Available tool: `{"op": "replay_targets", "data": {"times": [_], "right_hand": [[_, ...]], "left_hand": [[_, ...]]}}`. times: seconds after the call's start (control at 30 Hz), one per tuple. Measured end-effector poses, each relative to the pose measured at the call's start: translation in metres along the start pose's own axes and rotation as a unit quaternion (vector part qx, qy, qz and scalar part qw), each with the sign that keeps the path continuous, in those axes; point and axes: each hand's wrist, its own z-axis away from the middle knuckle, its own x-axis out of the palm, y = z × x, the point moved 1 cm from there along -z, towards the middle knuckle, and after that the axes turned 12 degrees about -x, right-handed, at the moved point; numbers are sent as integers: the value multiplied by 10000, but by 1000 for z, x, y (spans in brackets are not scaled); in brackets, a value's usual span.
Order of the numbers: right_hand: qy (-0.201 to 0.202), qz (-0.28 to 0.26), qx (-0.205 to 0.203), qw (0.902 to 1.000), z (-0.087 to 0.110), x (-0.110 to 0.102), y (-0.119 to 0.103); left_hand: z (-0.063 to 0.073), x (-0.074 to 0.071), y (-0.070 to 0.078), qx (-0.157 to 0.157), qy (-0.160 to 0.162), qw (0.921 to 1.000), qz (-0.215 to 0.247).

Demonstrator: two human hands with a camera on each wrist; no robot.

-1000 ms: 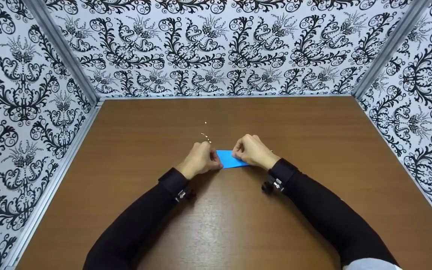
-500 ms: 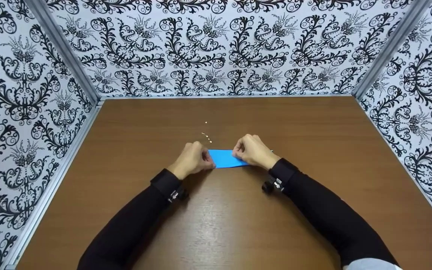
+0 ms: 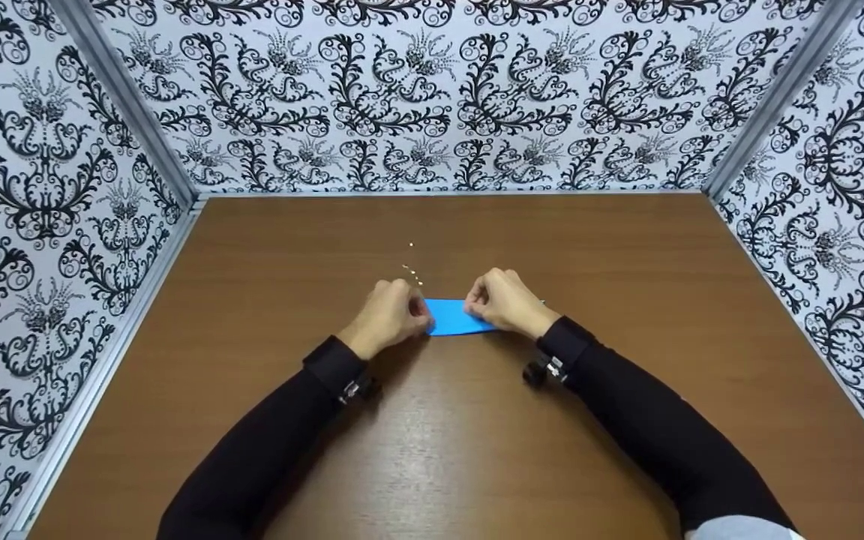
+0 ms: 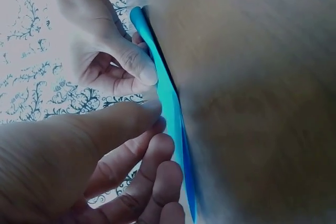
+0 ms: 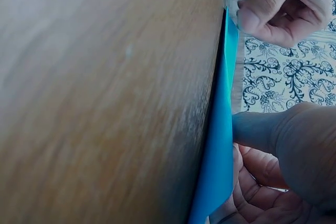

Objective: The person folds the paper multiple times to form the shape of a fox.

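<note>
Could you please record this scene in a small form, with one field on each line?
Main object: thin, flat blue strip, material unclear
Left hand: pinches near the strip's left end
Right hand: pinches the strip, covering part of it
Surface: brown wood-grain table
Also on table: tiny white specks, beyond the left hand
Background: white walls with black scroll pattern

Bits [image 3: 412,272] lie on the table [image 3: 589,259] behind the sheet [image 3: 453,318]
</note>
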Motion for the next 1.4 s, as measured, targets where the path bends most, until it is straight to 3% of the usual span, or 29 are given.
{"op": "replay_targets", "data": {"times": [0.1, 0.27, 0.43, 0.57, 0.73, 0.9, 1.4], "right_hand": [[7, 45, -19, 10000, 0, -2, -1], [21, 56, -52, 10000, -1, -3, 0], [12, 52, -90, 9999, -1, -2, 2], [3, 46, -42, 10000, -1, -2, 1], [52, 83, 18, 10000, -1, -1, 2], [114, 77, 86, 9999, -1, 0, 3], [204, 89, -185, 9996, 0, -13, -6]], "left_hand": [[-2, 1, 4, 273, 96, 9995, -97], [-6, 3, 7, 1036, 77, 9943, -247], [-7, 4, 8, 1917, -299, 9798, -478], [-8, 5, 8, 2314, -634, 9672, -841], [-8, 5, 11, 2433, -757, 9590, -1238], [-9, 7, 12, 2518, -772, 9556, -1321], [-16, 10, 4, 2571, -806, 9570, -1077]]}}
